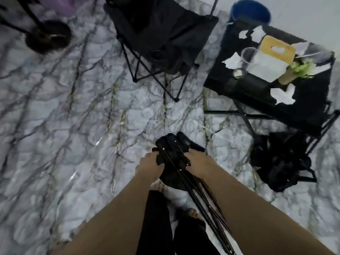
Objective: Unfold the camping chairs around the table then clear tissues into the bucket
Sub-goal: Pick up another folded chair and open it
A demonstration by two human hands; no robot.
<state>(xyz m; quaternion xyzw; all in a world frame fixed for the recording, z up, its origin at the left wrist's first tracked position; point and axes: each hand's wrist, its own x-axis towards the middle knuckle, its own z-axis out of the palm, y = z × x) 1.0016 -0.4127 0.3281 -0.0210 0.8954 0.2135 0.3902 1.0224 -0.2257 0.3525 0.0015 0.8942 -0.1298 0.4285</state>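
A folded black camping chair [173, 153] stands upright in front of me, its poles bunched together. My left hand [150, 165] grips its top on the left and my right hand [198, 163] grips the right side. One unfolded black camping chair [161, 34] stands at the top centre beside the black folding table [301, 105]. Another folded black chair [281, 161] lies on the floor under the table's near edge. Several white tissues [282, 95] lie scattered on the table. A blue bucket [251, 11] sits behind the table at the top right.
The table also carries a tissue box [270, 56], a clear cup [246, 57], a small green plant [301, 68] and a plate [320, 55]. A dark round stand base [47, 36] sits top left. The floor is marble-patterned. My legs and feet are below.
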